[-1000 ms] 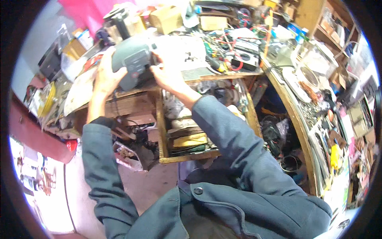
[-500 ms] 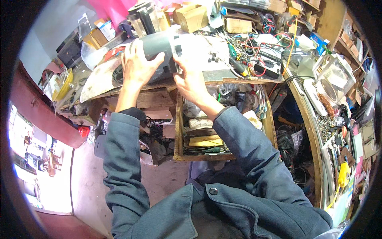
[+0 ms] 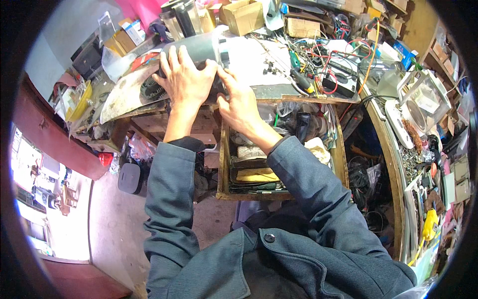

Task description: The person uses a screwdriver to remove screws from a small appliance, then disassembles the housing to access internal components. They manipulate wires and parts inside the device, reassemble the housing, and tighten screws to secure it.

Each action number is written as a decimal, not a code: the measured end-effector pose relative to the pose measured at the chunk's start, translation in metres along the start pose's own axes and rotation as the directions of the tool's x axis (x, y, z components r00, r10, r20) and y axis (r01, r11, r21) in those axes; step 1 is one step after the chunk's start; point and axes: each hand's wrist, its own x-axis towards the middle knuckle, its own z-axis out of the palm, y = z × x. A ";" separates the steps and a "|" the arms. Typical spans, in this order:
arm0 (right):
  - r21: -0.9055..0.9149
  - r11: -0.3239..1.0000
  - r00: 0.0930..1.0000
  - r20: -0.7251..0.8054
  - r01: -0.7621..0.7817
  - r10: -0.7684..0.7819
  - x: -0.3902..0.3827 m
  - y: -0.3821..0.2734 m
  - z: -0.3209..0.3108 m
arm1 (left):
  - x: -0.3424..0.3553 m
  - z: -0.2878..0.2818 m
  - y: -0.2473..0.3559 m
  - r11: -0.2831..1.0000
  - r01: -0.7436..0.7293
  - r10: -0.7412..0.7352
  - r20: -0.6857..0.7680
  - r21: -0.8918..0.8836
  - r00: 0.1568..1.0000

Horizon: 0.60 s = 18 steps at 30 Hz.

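Observation:
A dark grey, rounded appliance body (image 3: 196,47), like a blender base, lies on its side near the bench's front edge. Its vented black end (image 3: 152,89) points left, and a clear rim (image 3: 219,47) is at the other end. My left hand (image 3: 186,77) grips the body from above, fingers spread over its curve. At the right end, my right hand (image 3: 241,102) has thumb and fingers bent against the near side. Both hands partly cover the body, so what the right fingertips press on is hidden. Small dark pieces (image 3: 269,67) lie on a white sheet to the right.
Below my right forearm an open wooden drawer (image 3: 256,196) juts out, full of parts. Tangled wires (image 3: 323,57) and a yellow-and-black handled tool (image 3: 302,82) lie right of the sheet. Clear jugs (image 3: 174,22) and a cardboard box (image 3: 243,17) stand behind. A cluttered side bench (image 3: 383,144) runs along the right.
My left hand has slid right along the appliance body, closer to my right hand. The body has turned slightly, showing more of its vented end. My right hand stays at its right end.

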 end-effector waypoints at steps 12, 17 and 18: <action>0.008 1.000 1.000 0.002 0.006 -0.006 0.003 -0.008 -0.003 | 0.014 -0.009 0.022 0.999 0.042 -0.043 0.042 0.030 0.998; 0.014 1.000 1.000 -0.012 0.012 -0.011 0.003 -0.009 -0.003 | 0.014 -0.010 0.024 0.998 0.058 -0.057 0.049 -0.021 0.997; 0.007 1.000 1.000 -0.018 0.009 -0.009 0.003 -0.009 -0.004 | 0.014 -0.013 0.027 0.998 0.063 -0.062 0.043 -0.019 0.997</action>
